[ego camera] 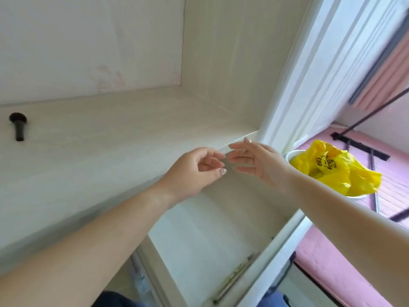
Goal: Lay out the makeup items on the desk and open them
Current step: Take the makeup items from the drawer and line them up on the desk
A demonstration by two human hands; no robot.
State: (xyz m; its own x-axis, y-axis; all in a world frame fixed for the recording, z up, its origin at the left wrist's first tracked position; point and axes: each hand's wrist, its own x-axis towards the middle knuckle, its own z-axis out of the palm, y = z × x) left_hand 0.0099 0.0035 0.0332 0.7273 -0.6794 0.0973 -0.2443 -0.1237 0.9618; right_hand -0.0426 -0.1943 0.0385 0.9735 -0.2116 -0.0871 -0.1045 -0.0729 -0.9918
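Pale wood-grain desk, top bare but for one black makeup brush lying far left, round head toward the back wall, short handle toward the near edge, no marking readable on it. Left hand and right hand hover fingertip to fingertip over the desk's front right corner above an open drawer, fingers loosely curled and half open; cannot tell whether anything small is pinched between them. Yellow plastic bag in a white bin to the right, black print on it too crumpled to read.
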